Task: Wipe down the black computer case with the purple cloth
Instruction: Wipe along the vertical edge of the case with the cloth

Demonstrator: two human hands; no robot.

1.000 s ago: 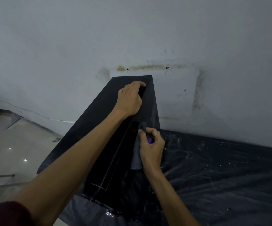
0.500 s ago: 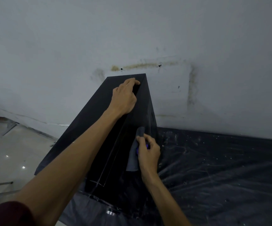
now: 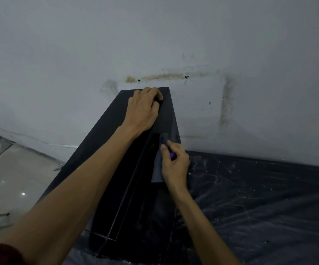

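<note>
At 9 o'clock, pale tiled floor [image 3: 11,173]. Centre frame, black computer case [image 3: 105,125], standing tall against the stained wall. At 12 o'clock on its top, left hand [image 3: 143,109], fingers curled over the far edge, gripping it. At 3 o'clock on the case, purple cloth [image 3: 157,169] laid against the right side panel, pinched between thumb and bent fingers of the right hand [image 3: 176,165]. From 3 to 5 o'clock, crinkled black plastic sheet [image 3: 260,197].
</note>
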